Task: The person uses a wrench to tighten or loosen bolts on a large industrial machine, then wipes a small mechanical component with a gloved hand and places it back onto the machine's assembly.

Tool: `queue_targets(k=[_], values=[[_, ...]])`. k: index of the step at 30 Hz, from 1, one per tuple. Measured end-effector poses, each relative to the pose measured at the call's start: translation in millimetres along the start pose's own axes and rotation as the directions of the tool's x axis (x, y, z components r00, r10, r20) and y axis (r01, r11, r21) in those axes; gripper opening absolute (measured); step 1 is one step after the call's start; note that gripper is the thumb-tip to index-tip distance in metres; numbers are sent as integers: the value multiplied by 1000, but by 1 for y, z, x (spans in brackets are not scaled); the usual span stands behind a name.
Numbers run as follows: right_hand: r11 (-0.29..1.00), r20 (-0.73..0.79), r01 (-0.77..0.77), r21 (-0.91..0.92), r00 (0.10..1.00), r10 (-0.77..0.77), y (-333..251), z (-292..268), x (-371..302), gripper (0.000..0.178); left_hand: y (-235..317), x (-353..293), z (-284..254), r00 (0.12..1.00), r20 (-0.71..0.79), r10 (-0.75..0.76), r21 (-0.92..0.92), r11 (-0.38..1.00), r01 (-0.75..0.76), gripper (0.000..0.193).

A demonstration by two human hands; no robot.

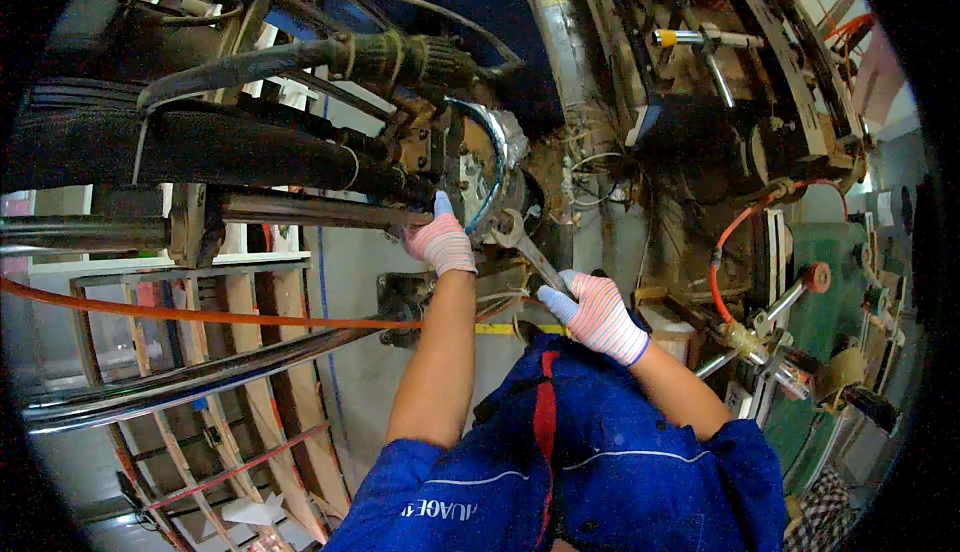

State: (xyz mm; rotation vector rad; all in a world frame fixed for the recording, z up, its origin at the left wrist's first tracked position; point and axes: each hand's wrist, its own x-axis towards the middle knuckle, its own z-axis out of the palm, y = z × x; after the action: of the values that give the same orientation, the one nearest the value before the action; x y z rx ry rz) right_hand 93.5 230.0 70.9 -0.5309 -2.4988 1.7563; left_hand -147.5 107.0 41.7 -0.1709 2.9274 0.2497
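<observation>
My right hand [604, 318], in a striped knit glove with blue fingertips, is closed round the handle of a metal open-end wrench [536, 257]. The wrench slants up and left, its jaw beside the lower edge of a round machine head [482, 167] with a bright curved rim. Whether the jaw touches a nut I cannot tell. My left hand [442, 243], gloved the same way, grips the end of a dark metal bar [310, 211] next to that head. Its thumb points up and its other fingers are partly hidden.
A thick black hose [240, 64] and a dark cylinder run in from the left. Below them are a polished rod [200, 380], an orange hose [200, 311] and a wooden-slatted rack [255, 392]. More machinery stands at right, with a red knob [817, 277] and a green panel [835, 252].
</observation>
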Motion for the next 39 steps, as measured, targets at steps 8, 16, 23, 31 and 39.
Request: queue_targets(k=[8, 16, 23, 31, 39], values=[[989, -26, 66, -130, 997, -70, 1, -10, -10, 36, -21, 37, 58, 976, -128, 178, 299, 945, -133, 49], [982, -182, -126, -140, 978, 100, -22, -25, -46, 47, -55, 86, 68, 925, -287, 249, 229, 955, -187, 51], [911, -653, -210, -354, 753, -80, -3, -13, -179, 34, -37, 87, 67, 993, -114, 44, -35, 998, -49, 89], [463, -983, -874, -146, 181, 34, 120, -18, -382, 26, -36, 79, 58, 980, -187, -71, -211, 977, 31, 94], [294, -985, -941, 168, -153, 74, 161, -60, -433, 31, -52, 115, 86, 781, -298, 549, 426, 808, -407, 30]])
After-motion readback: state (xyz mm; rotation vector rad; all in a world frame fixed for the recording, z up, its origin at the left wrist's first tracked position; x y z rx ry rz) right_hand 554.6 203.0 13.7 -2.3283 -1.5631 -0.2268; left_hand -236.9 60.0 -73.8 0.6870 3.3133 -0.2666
